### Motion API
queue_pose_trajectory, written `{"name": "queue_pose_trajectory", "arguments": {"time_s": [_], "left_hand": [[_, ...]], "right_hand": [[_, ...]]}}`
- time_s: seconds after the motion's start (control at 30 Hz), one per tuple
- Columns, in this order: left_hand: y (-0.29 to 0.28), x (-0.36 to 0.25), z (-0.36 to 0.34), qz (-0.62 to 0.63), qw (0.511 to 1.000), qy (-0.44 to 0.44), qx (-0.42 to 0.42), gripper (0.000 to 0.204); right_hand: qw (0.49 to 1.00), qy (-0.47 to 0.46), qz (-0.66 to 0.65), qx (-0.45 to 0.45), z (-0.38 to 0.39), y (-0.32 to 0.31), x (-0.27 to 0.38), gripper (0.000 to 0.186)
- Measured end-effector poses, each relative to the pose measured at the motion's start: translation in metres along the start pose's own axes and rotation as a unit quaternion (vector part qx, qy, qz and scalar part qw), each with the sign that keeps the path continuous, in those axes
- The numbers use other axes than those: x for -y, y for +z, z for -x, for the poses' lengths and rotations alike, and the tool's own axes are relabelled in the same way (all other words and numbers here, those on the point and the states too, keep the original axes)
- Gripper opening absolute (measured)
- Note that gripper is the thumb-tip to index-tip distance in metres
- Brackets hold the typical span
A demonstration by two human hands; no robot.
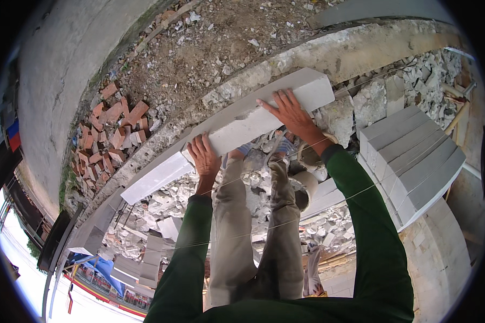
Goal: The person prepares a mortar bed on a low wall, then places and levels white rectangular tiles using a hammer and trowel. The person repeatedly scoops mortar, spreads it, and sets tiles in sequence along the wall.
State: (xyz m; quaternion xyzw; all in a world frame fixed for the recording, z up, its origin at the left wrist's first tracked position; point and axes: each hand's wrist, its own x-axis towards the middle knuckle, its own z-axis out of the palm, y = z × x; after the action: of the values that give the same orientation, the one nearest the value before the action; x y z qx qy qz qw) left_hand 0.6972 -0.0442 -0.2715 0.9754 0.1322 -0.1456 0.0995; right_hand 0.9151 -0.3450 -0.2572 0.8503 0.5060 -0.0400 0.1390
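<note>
Pale grey lightweight concrete blocks lie end to end along a low wall edge. On the long right-hand block (238,128) rests my right hand (290,112), palm down, with thumb and fingers spread over its top. My left hand (202,156) lies at the near end of that block, fingers stretched over the upper edge, beside the joint with the left block (157,176). Neither hand is wrapped round a block. A thin string (355,192) runs across the view over my right arm.
A stack of grey blocks (409,156) stands at the right. Broken red bricks (112,129) are heaped on the far left, beyond the wall. Concrete rubble (328,220) surrounds my feet, with a bucket-like container (303,189) near my leg. Rough soil (199,59) lies beyond.
</note>
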Motion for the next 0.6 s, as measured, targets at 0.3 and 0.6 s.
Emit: {"name": "queue_pose_trajectory", "arguments": {"time_s": [0.3,0.6], "left_hand": [[-0.011,-0.01,0.005,-0.026,0.997,0.04,-0.055,0.081],[-0.148,-0.061,0.047,-0.04,0.998,0.046,-0.032,0.101]], "right_hand": [[0.998,-0.041,-0.035,-0.016,0.01,-0.005,-0.015,0.072],[0.989,-0.033,-0.139,-0.024,0.06,-0.066,-0.059,0.068]]}}
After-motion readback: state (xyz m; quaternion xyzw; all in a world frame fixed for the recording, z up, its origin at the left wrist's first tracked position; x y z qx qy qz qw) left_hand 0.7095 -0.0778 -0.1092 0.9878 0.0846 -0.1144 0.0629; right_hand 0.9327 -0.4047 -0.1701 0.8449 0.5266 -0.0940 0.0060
